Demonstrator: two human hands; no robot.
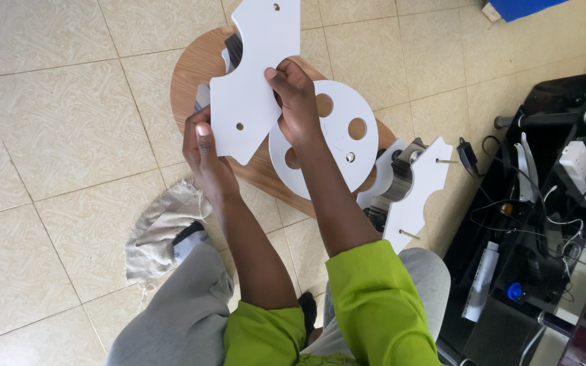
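Head view: two hands, left hand [205, 152]; right hand [296, 102]; one scalloped white panel [249, 81]

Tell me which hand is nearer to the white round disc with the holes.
Right. The right hand grips the scalloped white panel at its right edge, directly over the round disc. The left hand holds the panel's left edge, farther from the disc.

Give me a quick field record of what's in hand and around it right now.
left hand: grips left edge of white scalloped panel
right hand: grip on panel's right edge
under panel: white round disc with holes, on wooden board
right of disc: second white panel with pegs
floor: beige cloth, tiles
far right: black stand with cables
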